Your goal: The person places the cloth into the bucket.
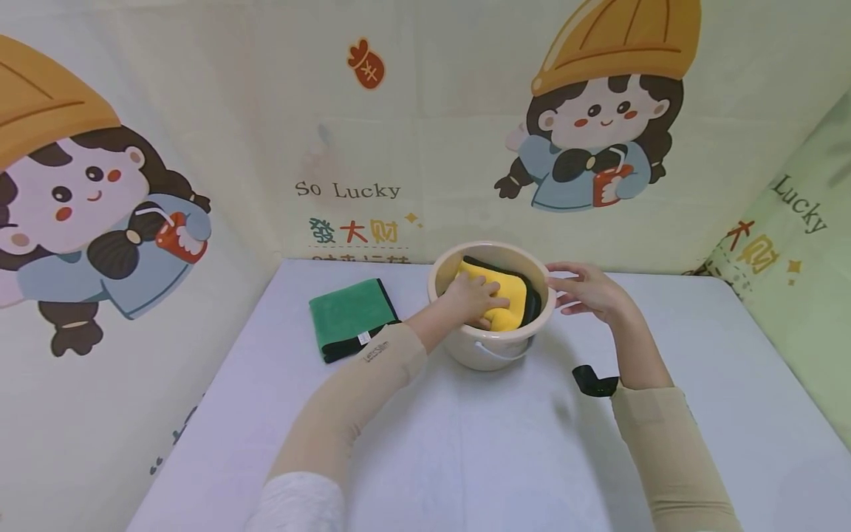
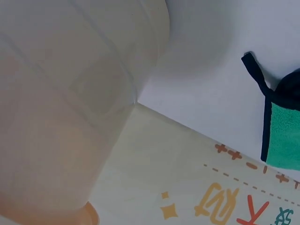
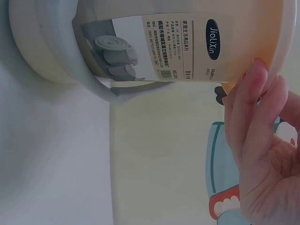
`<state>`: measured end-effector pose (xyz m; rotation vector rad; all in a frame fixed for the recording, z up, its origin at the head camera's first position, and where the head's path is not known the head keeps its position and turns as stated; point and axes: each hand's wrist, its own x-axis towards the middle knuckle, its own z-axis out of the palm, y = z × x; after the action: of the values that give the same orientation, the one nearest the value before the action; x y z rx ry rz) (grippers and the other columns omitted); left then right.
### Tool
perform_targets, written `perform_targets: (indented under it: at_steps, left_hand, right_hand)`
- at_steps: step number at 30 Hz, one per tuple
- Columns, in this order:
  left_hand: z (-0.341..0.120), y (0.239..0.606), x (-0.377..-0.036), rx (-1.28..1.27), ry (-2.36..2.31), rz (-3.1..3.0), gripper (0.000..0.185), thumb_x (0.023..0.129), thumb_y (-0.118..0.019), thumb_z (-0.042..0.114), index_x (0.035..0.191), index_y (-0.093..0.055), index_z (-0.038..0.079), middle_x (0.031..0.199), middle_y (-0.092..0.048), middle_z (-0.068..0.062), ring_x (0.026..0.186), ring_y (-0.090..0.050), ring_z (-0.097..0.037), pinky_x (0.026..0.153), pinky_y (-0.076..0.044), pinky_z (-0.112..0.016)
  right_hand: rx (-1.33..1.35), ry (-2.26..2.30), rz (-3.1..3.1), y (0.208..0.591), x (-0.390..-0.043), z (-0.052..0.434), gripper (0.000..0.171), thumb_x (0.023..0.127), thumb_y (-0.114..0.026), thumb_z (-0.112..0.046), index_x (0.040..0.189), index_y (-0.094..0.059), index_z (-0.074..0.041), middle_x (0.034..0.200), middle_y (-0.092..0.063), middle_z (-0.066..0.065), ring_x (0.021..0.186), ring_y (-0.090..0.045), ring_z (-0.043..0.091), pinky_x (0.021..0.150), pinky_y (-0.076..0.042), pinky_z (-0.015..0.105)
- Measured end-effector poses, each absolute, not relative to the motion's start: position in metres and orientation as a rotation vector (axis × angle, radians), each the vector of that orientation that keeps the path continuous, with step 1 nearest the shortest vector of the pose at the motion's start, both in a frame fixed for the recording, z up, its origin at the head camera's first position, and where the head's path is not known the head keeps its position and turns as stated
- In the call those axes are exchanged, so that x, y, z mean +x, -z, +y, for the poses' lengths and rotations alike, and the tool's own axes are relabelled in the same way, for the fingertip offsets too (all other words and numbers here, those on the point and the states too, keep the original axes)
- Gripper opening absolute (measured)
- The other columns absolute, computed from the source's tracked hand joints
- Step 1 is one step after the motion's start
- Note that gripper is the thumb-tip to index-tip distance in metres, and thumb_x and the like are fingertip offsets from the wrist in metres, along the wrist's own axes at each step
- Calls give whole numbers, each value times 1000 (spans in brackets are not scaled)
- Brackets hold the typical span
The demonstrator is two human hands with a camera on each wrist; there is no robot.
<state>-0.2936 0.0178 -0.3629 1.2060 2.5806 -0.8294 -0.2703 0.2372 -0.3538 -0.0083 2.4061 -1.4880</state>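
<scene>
A cream plastic bucket (image 1: 465, 347) stands on the white table (image 1: 465, 443), toward the back. Inside it lies a yellow cloth (image 1: 508, 288) with a dark edge. My left hand (image 1: 475, 299) reaches into the bucket and lies on the yellow cloth, fingers fairly flat. My right hand (image 1: 585, 290) is at the bucket's right side, its straight fingertips touching the rim. In the right wrist view the fingers (image 3: 248, 108) meet the rim beside the labelled bucket wall (image 3: 140, 42). The left wrist view shows only the blurred bucket wall (image 2: 61, 93), not the hand.
A folded green cloth (image 1: 349, 318) with a black border lies on the table left of the bucket, also seen as the green cloth (image 2: 286, 136) in the left wrist view. Printed cartoon backdrops (image 1: 399, 148) wall in the table at the back and both sides.
</scene>
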Motion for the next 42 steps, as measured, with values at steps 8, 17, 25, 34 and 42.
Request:
perform_targets:
  at_steps: [8,17,25,34,42]
  left_hand:
    - [18,363,-296,1191,738,2572,58,89,-42,57,141,-23,40,142,-30,4,124,-35,-20,103,-30,-47]
    - [8,353,-297,1231,456,2647,54,87,-49,54,135,-37,34,138,-37,-1,121,-37,-23,102,-30,-48]
    - [-12,337,-296,1257,166,2835,54,89,-41,53,137,-38,28,133,-41,4,122,-35,-19,103,-26,-43]
    - [-53,338,-299,1104,126,3101,56,89,-40,50,139,-35,24,135,-40,-1,122,-35,-23,101,-28,-47]
    - [-123,361,-310,745,-70,3335,57,88,-44,46,138,-38,19,136,-40,-8,126,-34,-31,102,-25,-52]
  right_hand:
    - [-5,1482,2411,354,-270,237,60,89,-57,-35,138,-36,-7,105,-56,14,76,-61,15,68,-54,26]
    - [-3,1477,2414,353,-270,236,62,89,-57,-36,139,-35,-8,112,-53,19,79,-60,16,69,-53,26]
    - [14,1501,2395,353,-271,237,60,89,-58,-33,138,-36,-8,104,-58,13,76,-62,15,68,-54,27]
    - [16,1490,2401,353,-271,236,61,89,-58,-35,139,-35,-8,109,-56,17,77,-62,15,68,-54,27]
    - [23,1488,2398,353,-270,236,61,89,-58,-35,139,-35,-9,112,-55,18,78,-62,15,69,-53,26]
